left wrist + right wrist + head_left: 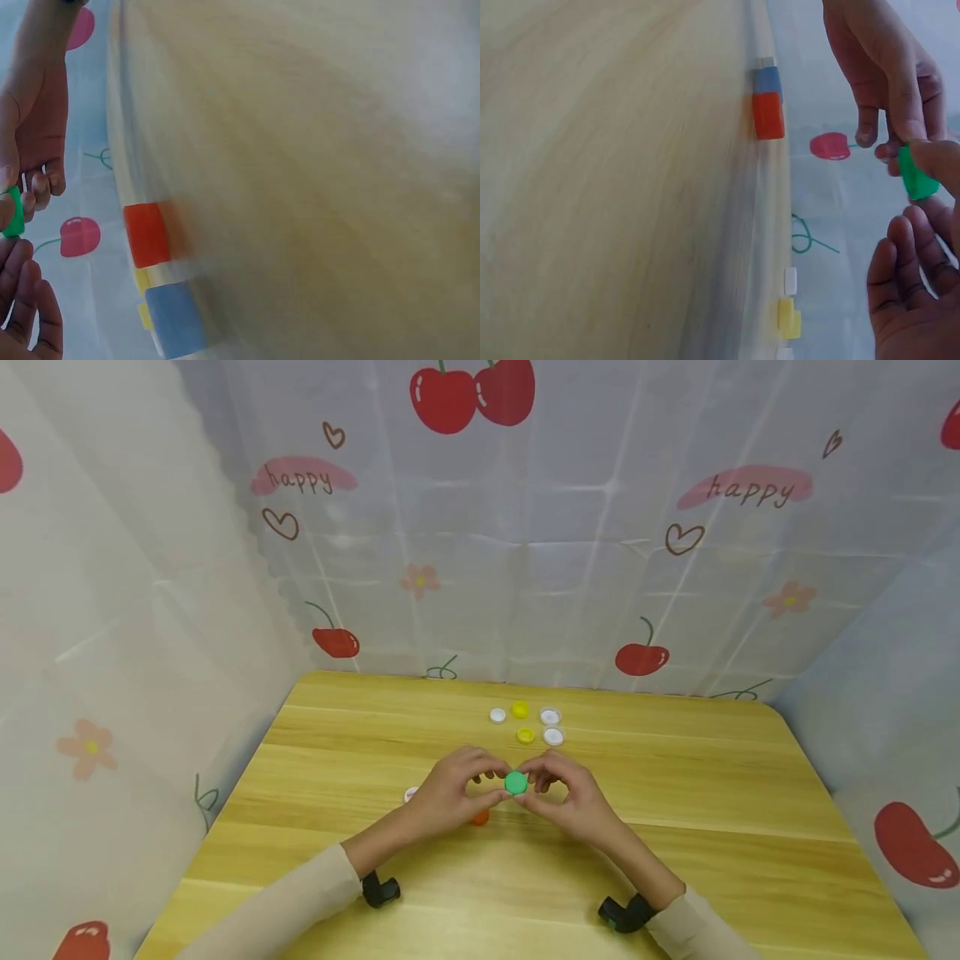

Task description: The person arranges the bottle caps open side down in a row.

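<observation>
A small green round cap (pixel 516 783) is held up between both hands over the middle of the table. My left hand (pixel 456 789) pinches its left edge with thumb and index finger. From the other side, the thumb and index finger of my right hand (pixel 572 793) pinch the right edge. The wrist views show the green cap (pixel 918 174) side-on as a thick, short piece between the fingertips. Under the left hand stands an orange piece (pixel 480 817), mostly covered in the head view. A blue piece (pixel 175 320) stands close to it in both wrist views.
Farther back on the wooden table (pixel 337 727) lie round white pieces (pixel 553 737) and two yellow ones (pixel 526 736). A white piece (pixel 410 794) peeks out left of my left hand. A cherry-printed curtain (pixel 510 568) surrounds the table's back and sides.
</observation>
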The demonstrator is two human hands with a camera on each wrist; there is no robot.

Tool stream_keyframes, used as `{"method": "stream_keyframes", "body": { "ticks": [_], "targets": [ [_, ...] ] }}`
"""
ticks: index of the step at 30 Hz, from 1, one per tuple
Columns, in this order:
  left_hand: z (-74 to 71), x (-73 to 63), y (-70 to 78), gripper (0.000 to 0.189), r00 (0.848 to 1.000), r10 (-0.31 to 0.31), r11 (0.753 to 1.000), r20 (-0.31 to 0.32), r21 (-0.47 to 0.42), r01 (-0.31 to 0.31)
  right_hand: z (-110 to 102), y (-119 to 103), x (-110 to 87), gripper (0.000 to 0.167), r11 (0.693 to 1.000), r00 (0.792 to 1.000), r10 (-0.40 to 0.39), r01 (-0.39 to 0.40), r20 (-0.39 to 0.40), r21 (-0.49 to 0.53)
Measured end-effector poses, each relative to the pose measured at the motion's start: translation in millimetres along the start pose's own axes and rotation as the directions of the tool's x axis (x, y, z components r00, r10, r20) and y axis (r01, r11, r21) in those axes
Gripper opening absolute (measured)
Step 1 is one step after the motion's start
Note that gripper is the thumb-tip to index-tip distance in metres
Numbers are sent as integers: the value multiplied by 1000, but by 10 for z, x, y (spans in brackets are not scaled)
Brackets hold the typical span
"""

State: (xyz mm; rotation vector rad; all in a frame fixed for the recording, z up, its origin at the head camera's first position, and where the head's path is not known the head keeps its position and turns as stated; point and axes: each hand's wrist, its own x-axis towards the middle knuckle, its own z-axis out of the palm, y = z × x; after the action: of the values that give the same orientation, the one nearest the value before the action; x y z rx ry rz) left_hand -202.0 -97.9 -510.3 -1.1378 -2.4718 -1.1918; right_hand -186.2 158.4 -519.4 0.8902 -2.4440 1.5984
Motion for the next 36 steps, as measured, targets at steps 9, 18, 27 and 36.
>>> {"method": "stream_keyframes", "body": {
  "ticks": [9, 18, 27, 36],
  "targets": [
    [102, -96, -28, 20, 995, -36, 976, 90, 215, 16, 8, 69, -17, 24, 993, 975, 97, -81, 200, -84],
    [161, -130, -37, 20, 954, -180, 955, 238, 273, 112, 80, 110, -34, 23, 971, 931, 186, -127, 315, -201],
    [235, -156, -78, 22, 944, -193, 946, 269, 307, 106, 122, 137, -40, 20, 971, 924, 185, -119, 336, -208],
    [255, -146, -53, 23, 935, -217, 942, 281, 310, 126, 112, 127, -48, 20, 971, 921, 184, -116, 345, -209]
  ]
}}
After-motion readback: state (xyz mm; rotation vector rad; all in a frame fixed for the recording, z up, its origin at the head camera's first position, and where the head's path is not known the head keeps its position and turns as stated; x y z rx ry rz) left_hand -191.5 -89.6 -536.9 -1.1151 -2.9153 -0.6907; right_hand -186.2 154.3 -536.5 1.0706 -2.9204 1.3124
